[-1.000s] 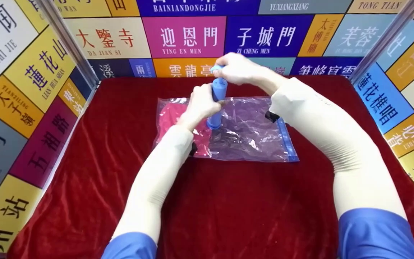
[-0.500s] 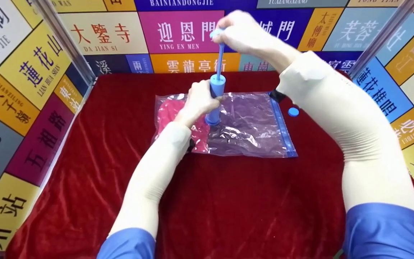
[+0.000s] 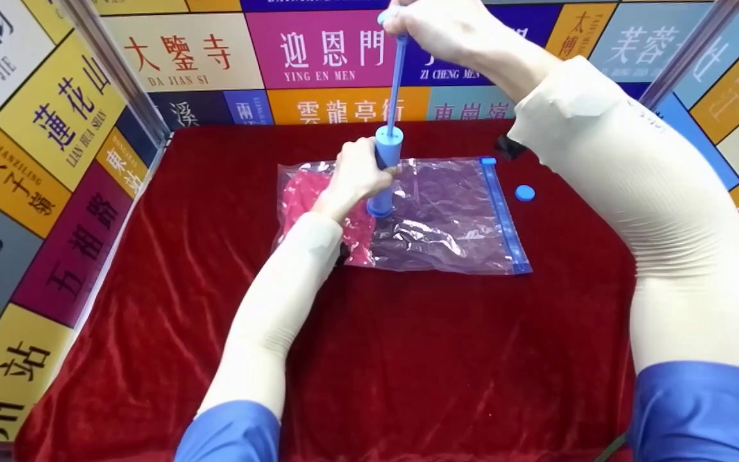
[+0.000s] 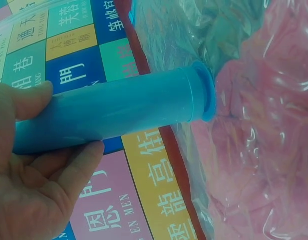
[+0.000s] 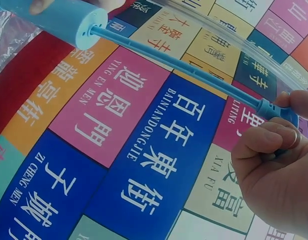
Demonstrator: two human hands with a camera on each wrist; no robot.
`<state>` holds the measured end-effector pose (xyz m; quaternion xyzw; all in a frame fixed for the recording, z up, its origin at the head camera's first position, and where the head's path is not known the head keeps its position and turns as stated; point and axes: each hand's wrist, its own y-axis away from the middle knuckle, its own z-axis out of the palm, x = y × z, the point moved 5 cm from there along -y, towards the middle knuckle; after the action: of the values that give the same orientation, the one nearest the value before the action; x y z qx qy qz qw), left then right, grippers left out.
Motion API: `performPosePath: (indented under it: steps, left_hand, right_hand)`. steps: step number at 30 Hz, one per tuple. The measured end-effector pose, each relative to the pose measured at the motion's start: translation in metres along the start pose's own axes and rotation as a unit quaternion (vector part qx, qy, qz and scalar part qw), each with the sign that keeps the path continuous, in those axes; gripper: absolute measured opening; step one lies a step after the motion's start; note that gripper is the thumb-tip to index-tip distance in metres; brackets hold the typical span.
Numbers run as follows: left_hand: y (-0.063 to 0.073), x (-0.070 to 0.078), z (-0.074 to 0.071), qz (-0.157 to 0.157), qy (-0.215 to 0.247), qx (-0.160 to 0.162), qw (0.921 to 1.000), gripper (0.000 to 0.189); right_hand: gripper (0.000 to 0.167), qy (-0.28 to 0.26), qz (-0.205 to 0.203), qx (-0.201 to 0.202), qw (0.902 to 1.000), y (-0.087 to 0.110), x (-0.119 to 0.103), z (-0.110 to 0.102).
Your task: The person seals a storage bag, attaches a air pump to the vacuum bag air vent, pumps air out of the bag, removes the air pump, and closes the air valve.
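Note:
A blue hand pump [image 3: 387, 147] stands upright on a clear plastic vacuum bag [image 3: 446, 218], its base on the bag's surface. My left hand [image 3: 358, 176] grips the pump's barrel; in the left wrist view the thumb and fingers wrap the blue barrel [image 4: 119, 107]. High above, my right hand [image 3: 443, 29] holds the pump's handle, with the thin rod [image 5: 178, 65] drawn far out of the barrel. Pink cloth with pale dots [image 3: 308, 196] lies inside the bag's left part. A blue zip strip [image 3: 504, 218] runs along the bag's right edge.
A round blue cap [image 3: 525, 192] lies on the red velvet cloth [image 3: 440, 359], right of the bag. Panels with printed characters [image 3: 331, 48] form walls at the back and both sides. Clear posts stand at the back corners.
My right hand has risen, pulling the pump's rod from fully in to far out of the barrel. The left hand keeps its grip on the barrel. The blue cap has come into sight.

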<state>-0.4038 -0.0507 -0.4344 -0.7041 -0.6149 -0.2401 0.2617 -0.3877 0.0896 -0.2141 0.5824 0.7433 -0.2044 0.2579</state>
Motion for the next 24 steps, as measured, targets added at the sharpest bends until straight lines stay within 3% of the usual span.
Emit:
performPosePath:
  steps: [5, 16, 24]
  left_hand:
    - [-0.003, 0.000, -0.002, 0.003, -0.001, 0.004, 1.0000, 0.039]
    - [-0.005, -0.004, -0.001, -0.003, -0.006, 0.001, 1.0000, 0.036]
    - [-0.004, -0.003, 0.000, 0.004, -0.003, 0.007, 1.0000, 0.037]
  right_hand:
    - [0.057, 0.010, 0.022, 0.003, 0.9997, 0.002, -0.001, -0.003]
    - [0.053, 0.000, 0.000, 0.029, 0.9996, -0.007, 0.005, -0.007]
    - [0.057, 0.041, -0.024, 0.059, 0.9972, -0.007, 0.010, -0.006]
